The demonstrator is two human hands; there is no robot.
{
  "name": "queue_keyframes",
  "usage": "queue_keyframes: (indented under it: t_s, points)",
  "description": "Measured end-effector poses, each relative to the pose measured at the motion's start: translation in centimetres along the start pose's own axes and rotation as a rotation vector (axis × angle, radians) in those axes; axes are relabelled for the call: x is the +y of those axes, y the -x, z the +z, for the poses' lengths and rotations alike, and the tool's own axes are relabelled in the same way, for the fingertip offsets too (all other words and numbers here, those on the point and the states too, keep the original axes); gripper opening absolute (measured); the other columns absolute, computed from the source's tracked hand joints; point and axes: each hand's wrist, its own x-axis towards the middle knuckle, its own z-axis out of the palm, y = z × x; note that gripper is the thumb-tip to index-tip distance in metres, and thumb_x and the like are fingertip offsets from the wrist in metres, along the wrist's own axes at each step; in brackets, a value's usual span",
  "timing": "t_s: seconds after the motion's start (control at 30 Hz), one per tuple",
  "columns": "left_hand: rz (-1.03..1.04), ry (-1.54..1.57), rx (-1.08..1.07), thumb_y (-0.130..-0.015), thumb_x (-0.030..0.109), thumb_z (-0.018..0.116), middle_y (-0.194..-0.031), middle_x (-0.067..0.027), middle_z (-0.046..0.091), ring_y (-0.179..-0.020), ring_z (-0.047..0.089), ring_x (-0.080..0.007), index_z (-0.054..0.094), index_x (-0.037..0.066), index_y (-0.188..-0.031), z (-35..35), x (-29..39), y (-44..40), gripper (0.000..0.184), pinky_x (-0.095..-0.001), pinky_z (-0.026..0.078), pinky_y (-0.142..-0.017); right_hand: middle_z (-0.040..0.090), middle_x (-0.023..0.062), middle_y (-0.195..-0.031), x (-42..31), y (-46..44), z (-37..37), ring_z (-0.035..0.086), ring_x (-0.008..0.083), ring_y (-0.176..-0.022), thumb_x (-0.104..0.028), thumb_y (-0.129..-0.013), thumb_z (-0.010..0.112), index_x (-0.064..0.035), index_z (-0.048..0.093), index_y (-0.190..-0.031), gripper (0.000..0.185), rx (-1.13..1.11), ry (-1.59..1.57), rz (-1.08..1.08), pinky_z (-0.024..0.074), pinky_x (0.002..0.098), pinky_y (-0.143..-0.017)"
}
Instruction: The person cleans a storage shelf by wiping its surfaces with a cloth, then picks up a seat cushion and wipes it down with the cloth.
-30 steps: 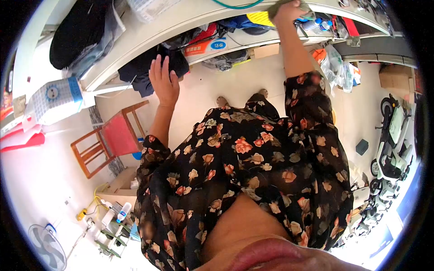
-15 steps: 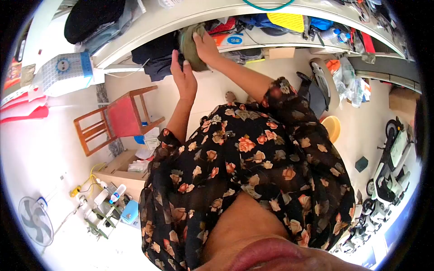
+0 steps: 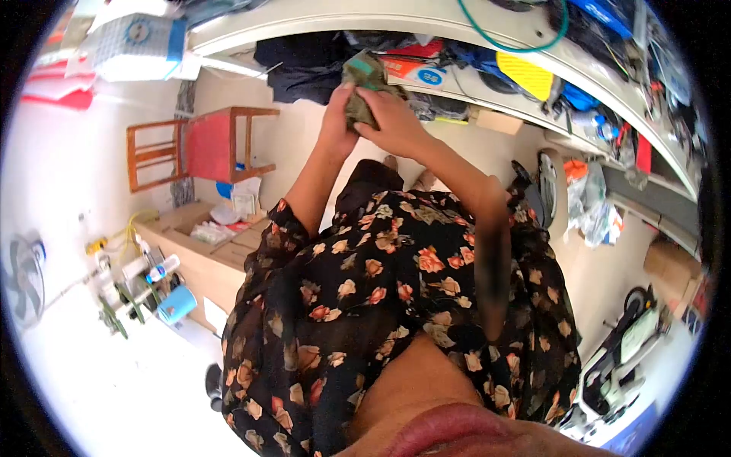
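Note:
A bundled olive-green cloth item (image 3: 364, 76) with a teal patch is between my hands, in front of the lower shelf. My left hand (image 3: 339, 126) grips its near left side, thumb up against it. My right hand (image 3: 396, 126) has its fingers closed over the right side, close to the left. The palms hide part of the cloth, so its exact kind cannot be told. Dark folded clothing (image 3: 301, 65) lies on the shelf just beyond my left hand.
The shelf (image 3: 457, 87) carries a yellow item (image 3: 525, 75), an orange-and-white packet (image 3: 415, 73) and bottles. A red-seated chair (image 3: 207, 145) and an open cardboard box (image 3: 194, 240) stand left. Plastic bags (image 3: 590, 194) hang right, and a scooter (image 3: 624, 343) is lower right.
The olive-green cloth has come off the shelf toward me, held by both hands. My left hand was open and apart before; it is now closed on the cloth. The view has shifted.

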Motion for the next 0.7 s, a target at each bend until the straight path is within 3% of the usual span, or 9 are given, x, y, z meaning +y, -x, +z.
queue_keyframes:
  t_s: [0.07, 0.27, 0.4, 0.43, 0.53, 0.57, 0.67, 0.7]
  points:
    - [0.108, -0.137, 0.16, -0.099, 0.028, 0.056, -0.115, -0.0085, 0.065, -0.106, 0.065, -0.0222, 0.054, 0.007, -0.125, 0.1, 0.1, 0.1, 0.033, -0.0381, 0.051, -0.096, 0.057, 0.0225, -0.125, 1.3, 0.5, 1.3, 0.054, 0.0426, -0.117, -0.024, -0.085, 0.071, -0.0091, 0.043, -0.143, 0.066, 0.046, -0.054, -0.025, 0.0429, 0.0486, -0.101]
    - [0.085, -0.174, 0.256, -0.088, 0.017, 0.074, -0.111, -0.0059, 0.057, -0.102, 0.058, -0.0162, 0.049, 0.006, -0.125, 1.0, 0.2, 0.0, 0.045, -0.0308, 0.049, -0.089, 0.058, 0.0166, -0.121, 0.0, 2.1, -1.0, 0.053, 0.0372, -0.118, -0.023, -0.08, 0.077, -0.0113, 0.052, -0.138, 0.064, 0.1, 0.063, -0.029, 0.0425, 0.0449, -0.102]
    - [0.179, -0.398, 0.259, -0.087, 0.02, 0.077, -0.109, -0.0068, 0.055, -0.1, 0.056, -0.0153, 0.046, 0.002, -0.128, 2.6, 0.6, -0.3, 0.054, -0.0289, 0.049, -0.087, 0.06, 0.0142, -0.113, -0.7, 2.2, -1.5, 0.057, 0.0337, -0.111, -0.015, -0.083, 0.074, -0.0105, 0.063, -0.126, 0.045, 0.161, -0.042, 0.045, 0.0452, 0.0414, -0.097]
    - [0.158, -0.453, 0.267, -0.088, 0.021, 0.076, -0.108, -0.0072, 0.057, -0.096, 0.056, -0.014, 0.047, 0.001, -0.129, 3.1, 1.1, 0.2, 0.054, -0.028, 0.049, -0.082, 0.062, 0.0137, -0.107, -1.3, 2.0, -1.7, 0.06, 0.0307, -0.103, -0.011, -0.085, 0.071, -0.0089, 0.067, -0.12, 0.035, 0.187, -0.111, 0.084, 0.0469, 0.0376, -0.093]
    - [0.001, -0.477, 0.126, -0.089, 0.022, 0.075, -0.105, -0.0076, 0.061, -0.092, 0.058, -0.0134, 0.051, 0.0, -0.126, 0.8, 1.9, -0.3, 0.049, -0.0273, 0.049, -0.076, 0.064, 0.013, -0.102, -1.7, 1.4, -1.5, 0.061, 0.0286, -0.098, -0.01, -0.087, 0.07, -0.0069, 0.068, -0.117, 0.031, 0.295, -0.179, 0.049, 0.0472, 0.035, -0.091]
    - [-0.044, -0.528, 0.124, -0.089, 0.019, 0.074, -0.105, -0.0083, 0.064, -0.09, 0.06, -0.0117, 0.06, 0.0, -0.116, 1.6, 2.1, 0.0, 0.036, -0.0263, 0.05, -0.074, 0.064, 0.0129, -0.102, -1.9, 1.7, -2.1, 0.062, 0.0275, -0.096, -0.01, -0.088, 0.069, -0.0055, 0.068, -0.115, 0.028, 0.326, -0.182, 0.068, 0.047, 0.0336, -0.09]
    - [0.006, -0.805, 0.016, -0.088, 0.017, 0.074, -0.105, -0.0072, 0.064, -0.09, 0.059, -0.0089, 0.065, 0.0, -0.106, -0.1, 4.6, 0.4, 0.026, -0.0253, 0.049, -0.074, 0.065, 0.0114, -0.099, -3.1, 1.1, -1.3, 0.062, 0.0265, -0.096, -0.011, -0.089, 0.068, -0.0057, 0.068, -0.116, 0.027, 0.372, -0.152, 0.039, 0.0468, 0.0337, -0.089]
    - [0.047, -0.776, -0.008, -0.088, 0.015, 0.073, -0.099, -0.0077, 0.063, -0.088, 0.059, -0.0116, 0.067, 0.002, -0.102, -0.6, 5.4, 0.5, 0.02, -0.0264, 0.049, -0.074, 0.065, 0.0105, -0.096, -3.5, 0.8, -1.1, 0.062, 0.0252, -0.093, -0.012, -0.09, 0.068, -0.0057, 0.069, -0.114, 0.025, 0.398, -0.02, -0.005, 0.0469, 0.0328, -0.085]
